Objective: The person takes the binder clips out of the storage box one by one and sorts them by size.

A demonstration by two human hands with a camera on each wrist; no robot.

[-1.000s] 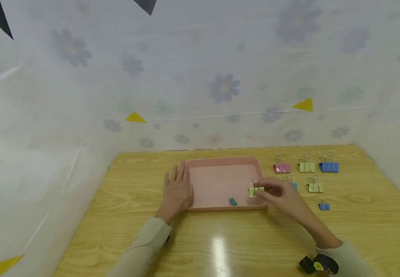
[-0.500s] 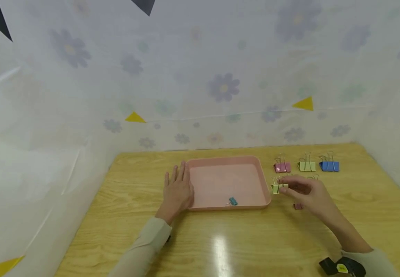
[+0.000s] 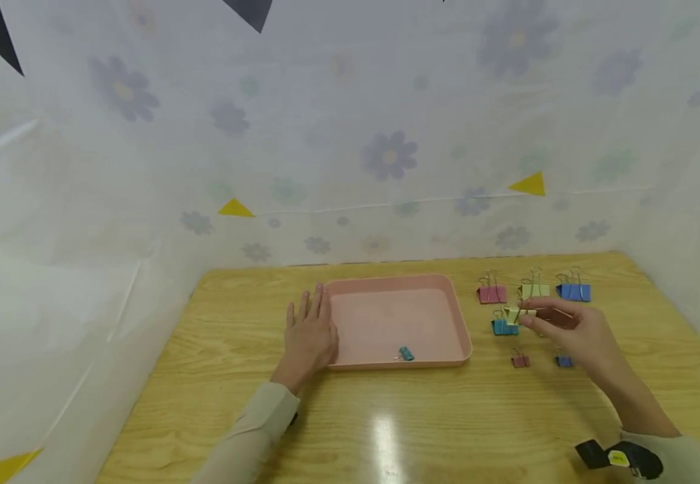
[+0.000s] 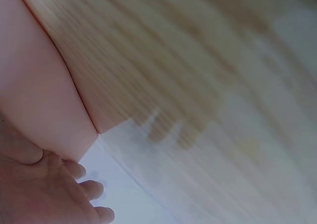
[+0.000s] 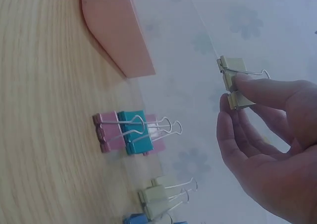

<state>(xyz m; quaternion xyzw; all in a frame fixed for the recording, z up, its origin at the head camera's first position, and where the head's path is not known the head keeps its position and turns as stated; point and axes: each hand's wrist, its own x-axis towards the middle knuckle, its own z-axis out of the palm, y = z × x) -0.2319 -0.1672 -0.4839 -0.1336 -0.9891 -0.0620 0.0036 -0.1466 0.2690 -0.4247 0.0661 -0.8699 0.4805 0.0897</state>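
Note:
My right hand (image 3: 586,339) pinches a pale yellow-green binder clip (image 3: 514,315) between thumb and fingers. It holds the clip above the table, over a blue-teal binder clip (image 3: 505,328). In the right wrist view the held clip (image 5: 238,65) shows one wire handle, and its lower part is partly covered by the thumb. My left hand (image 3: 310,339) lies with straight fingers along the left side of the pink tray (image 3: 395,316). A small teal binder clip (image 3: 407,353) lies in the tray near its front edge.
Behind the right hand stand a pink clip (image 3: 491,294), a pale green clip (image 3: 534,290) and a blue clip (image 3: 573,292). Nearer are a small pink clip (image 3: 520,361) and a small blue clip (image 3: 564,361). A floral sheet (image 3: 350,168) rises behind the table.
My right hand has carried the yellow-green binder clip from over the tray's right side rightward to above the clips on the table. The left hand has stayed at the tray.

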